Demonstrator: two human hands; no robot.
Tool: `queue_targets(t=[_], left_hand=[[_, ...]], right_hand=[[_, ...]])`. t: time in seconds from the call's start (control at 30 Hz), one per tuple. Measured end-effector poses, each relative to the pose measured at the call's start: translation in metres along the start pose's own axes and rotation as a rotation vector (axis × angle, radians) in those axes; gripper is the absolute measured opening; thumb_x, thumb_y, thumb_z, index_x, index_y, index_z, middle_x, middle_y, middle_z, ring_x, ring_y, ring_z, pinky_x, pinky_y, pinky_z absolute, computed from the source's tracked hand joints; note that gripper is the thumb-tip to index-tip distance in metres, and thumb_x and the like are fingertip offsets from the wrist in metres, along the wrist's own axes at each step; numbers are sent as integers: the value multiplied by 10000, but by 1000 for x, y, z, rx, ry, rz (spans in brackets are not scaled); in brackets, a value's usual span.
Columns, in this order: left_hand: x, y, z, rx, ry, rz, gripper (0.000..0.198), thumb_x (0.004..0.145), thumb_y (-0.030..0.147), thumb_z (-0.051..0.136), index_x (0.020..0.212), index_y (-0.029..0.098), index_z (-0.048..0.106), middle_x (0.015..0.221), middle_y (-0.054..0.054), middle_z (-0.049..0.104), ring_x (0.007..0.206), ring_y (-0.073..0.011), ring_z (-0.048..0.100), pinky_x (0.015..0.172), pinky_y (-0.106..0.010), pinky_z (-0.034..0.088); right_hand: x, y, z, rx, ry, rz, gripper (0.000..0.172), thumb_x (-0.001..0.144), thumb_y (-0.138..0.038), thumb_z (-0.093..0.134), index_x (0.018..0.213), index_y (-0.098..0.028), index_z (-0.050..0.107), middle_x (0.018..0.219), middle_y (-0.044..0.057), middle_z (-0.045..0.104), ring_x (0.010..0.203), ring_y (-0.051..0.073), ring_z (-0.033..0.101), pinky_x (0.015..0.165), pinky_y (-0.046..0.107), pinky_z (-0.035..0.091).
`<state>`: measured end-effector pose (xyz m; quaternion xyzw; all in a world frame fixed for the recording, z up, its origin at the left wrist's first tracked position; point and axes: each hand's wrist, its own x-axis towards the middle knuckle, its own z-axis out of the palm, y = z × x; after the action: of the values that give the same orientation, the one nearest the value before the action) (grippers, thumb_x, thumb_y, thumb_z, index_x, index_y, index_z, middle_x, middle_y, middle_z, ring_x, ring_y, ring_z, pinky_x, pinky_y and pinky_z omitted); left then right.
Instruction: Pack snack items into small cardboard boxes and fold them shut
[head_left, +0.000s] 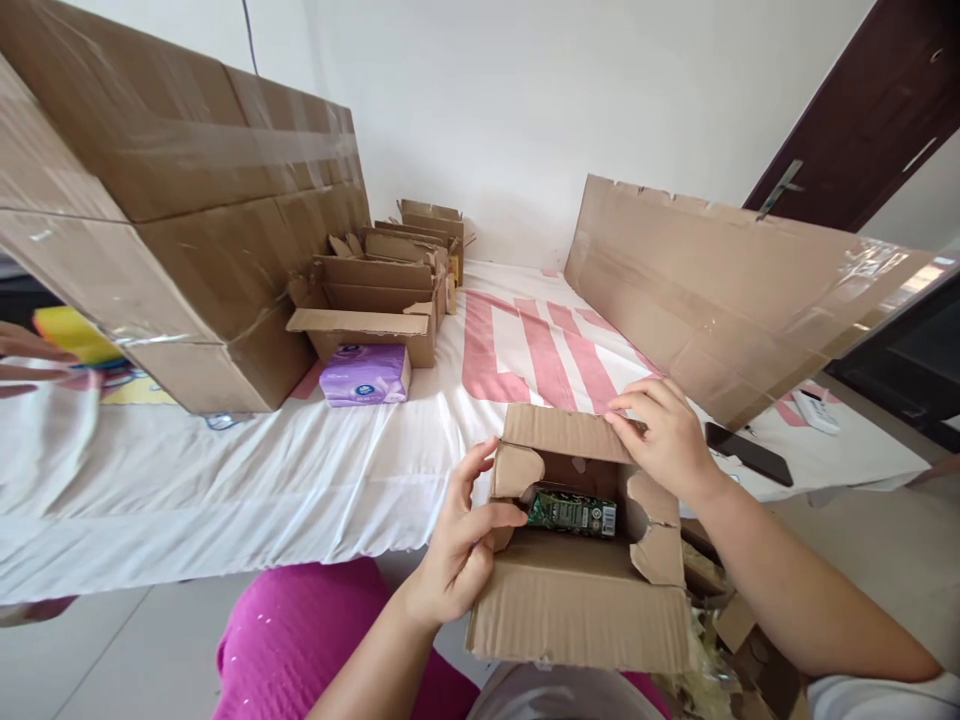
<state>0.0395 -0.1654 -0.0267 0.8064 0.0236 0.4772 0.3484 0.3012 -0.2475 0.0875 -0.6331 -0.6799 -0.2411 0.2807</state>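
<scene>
Far beyond the left hand [457, 545] lies a purple tissue pack [365, 373]. That hand pinches the left side flap of the small box [577, 600]. Between the hands, a green packet [571, 513] sits inside the box. The right hand [664, 435] curls over the far flap; I cannot tell whether it grips. A phone [748, 453] lies just right of it.

Large taped box [187, 200], upper left: one. Cardboard sheet [712, 290], right: one. Small open boxes [375, 300], upper centre: at least four. Open box [577, 600], lower centre: one, with one green packet [571, 513]. Tissue pack [365, 374]: one. Phone [748, 453]: one. Remote [816, 411]: one.
</scene>
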Motion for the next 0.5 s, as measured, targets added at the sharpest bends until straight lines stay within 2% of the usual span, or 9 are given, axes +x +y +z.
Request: queue_targets(t=[0.1, 0.2, 0.3, 0.37, 0.43, 0.5], left_hand=[[-1, 2, -3, 51, -78, -38, 357, 946, 324, 369, 1161, 238, 641, 1629, -35, 46, 1471, -406, 126, 1136, -626, 244], [-1, 4, -2, 88, -91, -21, 439, 949, 303, 361, 1352, 254, 529, 1637, -19, -47, 1483, -405, 59, 1156, -629, 188], [-4, 3, 0, 89, -66, -9, 589, 948, 250, 358, 1525, 265, 243, 1638, -54, 19, 1490, -365, 74, 1177, -599, 179], [-7, 1, 1, 58, -49, -49, 677, 949, 243, 370, 1554, 245, 65, 1629, -82, 101, 1496, -330, 77, 1192, -571, 169], [-9, -3, 3, 1, -33, -93, 709, 959, 293, 384, 1553, 228, 2, 1625, -94, 121, 1497, -312, 87, 1201, -552, 153], [-9, -8, 4, -60, -10, -155, 721, 960, 400, 407, 1553, 230, 33, 1630, -98, 95, 1495, -318, 92, 1203, -551, 130]], right_hand=[[-1, 1, 3, 137, -195, 98, 110, 899, -238, 570, 819, -218, 644, 781, 22, 673, 752, 185, 617, 680, 322, 480], [-4, 0, 1, 151, -241, 125, 115, 900, -265, 570, 822, -216, 639, 783, 20, 679, 742, 180, 624, 660, 309, 473], [-5, -1, -1, 142, -212, 123, 132, 908, -293, 560, 838, -216, 641, 799, 26, 686, 750, 181, 630, 656, 309, 477], [-6, -1, -2, 145, -212, 123, 149, 915, -308, 551, 849, -216, 647, 801, 27, 688, 742, 176, 632, 642, 302, 481], [-8, 0, -3, 151, -230, 121, 170, 922, -332, 546, 873, -214, 659, 822, 32, 700, 745, 173, 642, 626, 292, 487], [-10, 1, -5, 166, -309, 109, 196, 927, -367, 548, 899, -219, 675, 862, 32, 720, 751, 167, 659, 620, 283, 497]])
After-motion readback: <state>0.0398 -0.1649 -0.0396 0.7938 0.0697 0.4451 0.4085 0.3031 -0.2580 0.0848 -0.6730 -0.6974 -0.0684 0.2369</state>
